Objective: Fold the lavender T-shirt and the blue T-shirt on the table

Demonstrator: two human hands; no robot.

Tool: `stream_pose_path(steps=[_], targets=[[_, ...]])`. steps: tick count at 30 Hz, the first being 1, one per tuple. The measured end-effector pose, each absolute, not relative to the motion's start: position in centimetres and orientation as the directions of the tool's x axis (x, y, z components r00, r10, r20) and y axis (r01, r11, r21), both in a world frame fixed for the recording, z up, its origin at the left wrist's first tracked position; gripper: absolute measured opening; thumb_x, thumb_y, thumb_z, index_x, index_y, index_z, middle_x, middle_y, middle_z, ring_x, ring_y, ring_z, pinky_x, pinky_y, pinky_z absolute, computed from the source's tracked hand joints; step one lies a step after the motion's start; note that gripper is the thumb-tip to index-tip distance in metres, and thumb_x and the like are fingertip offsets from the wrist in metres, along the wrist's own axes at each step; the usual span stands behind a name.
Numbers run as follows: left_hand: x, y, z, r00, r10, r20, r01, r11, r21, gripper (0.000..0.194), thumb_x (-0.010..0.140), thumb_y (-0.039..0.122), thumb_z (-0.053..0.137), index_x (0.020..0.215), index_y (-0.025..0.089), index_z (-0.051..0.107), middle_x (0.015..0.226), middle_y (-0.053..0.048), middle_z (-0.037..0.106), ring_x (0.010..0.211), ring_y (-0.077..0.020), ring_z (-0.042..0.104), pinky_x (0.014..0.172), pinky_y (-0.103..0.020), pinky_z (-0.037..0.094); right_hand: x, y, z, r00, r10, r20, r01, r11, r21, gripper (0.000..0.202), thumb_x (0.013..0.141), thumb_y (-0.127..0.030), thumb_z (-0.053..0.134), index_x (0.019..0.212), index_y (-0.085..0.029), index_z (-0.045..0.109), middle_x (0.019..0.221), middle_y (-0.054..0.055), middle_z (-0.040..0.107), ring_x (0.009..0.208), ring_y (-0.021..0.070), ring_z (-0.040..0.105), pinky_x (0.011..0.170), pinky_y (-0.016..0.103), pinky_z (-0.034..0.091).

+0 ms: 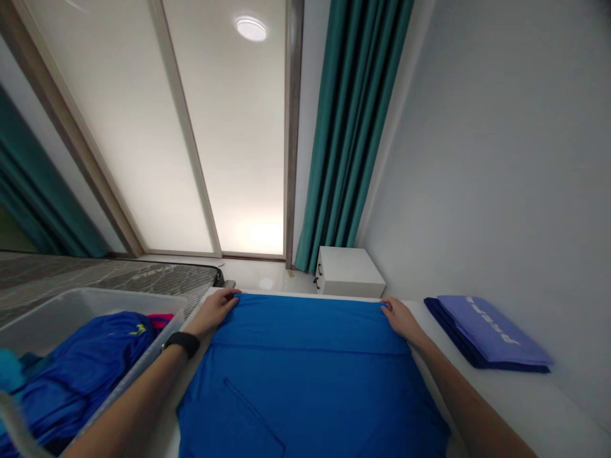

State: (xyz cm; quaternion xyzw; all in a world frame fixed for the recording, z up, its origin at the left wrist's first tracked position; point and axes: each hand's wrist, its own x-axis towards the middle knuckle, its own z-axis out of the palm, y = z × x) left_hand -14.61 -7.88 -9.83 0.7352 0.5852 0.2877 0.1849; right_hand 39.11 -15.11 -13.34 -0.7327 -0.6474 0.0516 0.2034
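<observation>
A blue garment [305, 388] lies spread out on the white table [539, 407] before me. A seam runs across it near the far edge, and a slanted line like a pocket opening marks its left part. My left hand [220, 310], below a black wristband [182, 344], is closed on the garment's far left corner. At the far right corner, my right hand [398, 317] pinches the cloth between thumb and fingers. The garment's near edge runs out of view at the bottom.
Folded purple and navy clothes [494, 331] lie on the table at right, near the wall. Left stands a clear plastic bin [102, 296] with blue clothes [90, 356] inside. Beyond the table are a white cabinet [351, 267], a green curtain [353, 127] and frosted doors [233, 140].
</observation>
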Motion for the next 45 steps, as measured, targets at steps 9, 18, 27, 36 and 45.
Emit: stream_pose_path(steps=[9, 18, 27, 36, 45], targets=[[-14.0, -7.0, -9.7, 0.203, 0.957, 0.208, 0.745, -0.289, 0.601, 0.037, 0.079, 0.044, 0.048, 0.093, 0.016, 0.068, 0.088, -0.008, 0.070, 0.082, -0.0245, 0.065, 0.076, -0.033, 0.049, 39.2, -14.6, -12.7, 0.212, 0.968, 0.132, 0.942, -0.166, -0.292, 0.022, 0.095, -0.026, 0.038, 0.098, -0.019, 0.058, 0.087, 0.007, 0.069, 0.082, 0.0208, 0.066, 0.071, 0.027, 0.043], [-13.5, -4.3, -10.7, 0.223, 0.928, 0.298, 0.824, -0.343, 0.451, 0.034, 0.080, 0.037, 0.047, 0.089, 0.014, 0.070, 0.086, -0.012, 0.066, 0.084, -0.0248, 0.063, 0.081, -0.034, 0.048, 37.7, -13.8, -12.8, 0.249, 0.957, 0.152, 0.961, -0.224, -0.165, 0.025, 0.100, -0.031, 0.034, 0.105, -0.019, 0.055, 0.111, 0.013, 0.067, 0.096, 0.0247, 0.066, 0.072, 0.030, 0.043], [-13.4, -3.7, -10.3, 0.150, 0.968, 0.199, 0.783, -0.240, 0.574, 0.040, 0.079, 0.043, 0.044, 0.096, 0.016, 0.067, 0.093, -0.009, 0.072, 0.087, -0.0249, 0.067, 0.080, -0.032, 0.049, 37.8, -13.3, -12.7, 0.307, 0.939, 0.155, 0.938, -0.271, -0.216, 0.029, 0.100, -0.036, 0.033, 0.102, -0.020, 0.057, 0.105, 0.013, 0.068, 0.092, 0.0247, 0.065, 0.070, 0.030, 0.043], [-13.4, -4.3, -8.1, 0.214, 0.975, 0.062, 0.733, -0.202, 0.650, 0.040, 0.070, 0.046, 0.054, 0.091, 0.017, 0.070, 0.084, -0.006, 0.073, 0.082, -0.0241, 0.067, 0.076, -0.029, 0.049, 40.0, -12.9, -11.7, 0.198, 0.976, 0.090, 0.897, -0.144, -0.418, 0.012, 0.085, -0.022, 0.050, 0.088, -0.020, 0.061, 0.079, 0.003, 0.068, 0.075, 0.0183, 0.064, 0.068, 0.025, 0.044], [-12.7, -5.1, -6.9, 0.120, 0.980, 0.160, 0.802, -0.191, 0.565, 0.034, 0.070, 0.041, 0.052, 0.085, 0.016, 0.070, 0.069, -0.003, 0.063, 0.072, -0.0225, 0.061, 0.067, -0.030, 0.043, 39.8, -13.6, -9.6, 0.236, 0.964, 0.122, 0.845, -0.142, -0.515, 0.014, 0.078, -0.027, 0.051, 0.077, -0.020, 0.063, 0.060, 0.000, 0.061, 0.065, 0.0191, 0.059, 0.061, 0.027, 0.039]])
